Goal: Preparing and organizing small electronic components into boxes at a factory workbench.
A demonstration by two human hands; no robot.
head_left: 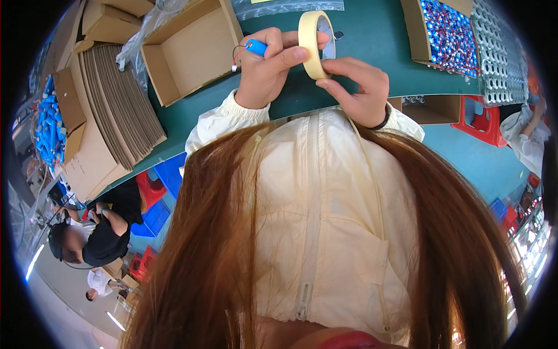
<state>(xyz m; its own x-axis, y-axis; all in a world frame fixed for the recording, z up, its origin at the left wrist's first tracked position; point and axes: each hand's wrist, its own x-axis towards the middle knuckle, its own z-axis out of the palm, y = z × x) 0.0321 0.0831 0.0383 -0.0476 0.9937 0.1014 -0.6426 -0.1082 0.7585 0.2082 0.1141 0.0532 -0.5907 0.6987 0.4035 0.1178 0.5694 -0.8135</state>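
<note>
My left hand [261, 78] holds a blue cylindrical battery [256, 47] between its curled fingers; a thin red wire leads from it to a small white connector [234, 68]. The same hand also grips a roll of cream masking tape [307, 32], thumb on its outer face and a fingertip showing inside the ring. The roll stands upright above the green table [375, 43]. My right hand [360, 87] pinches the roll's lower edge between thumb and fingers. Whether a loose tape end lies in that pinch, I cannot tell.
An open cardboard box [189, 55] lies left of my hands, beside stacked cardboard sheets [119, 107] and a box of blue batteries [51, 131]. At right are a box of wired blue batteries [447, 38], a tray with round holes [501, 58] and a red stool [481, 125]. People [107, 232] sit nearby.
</note>
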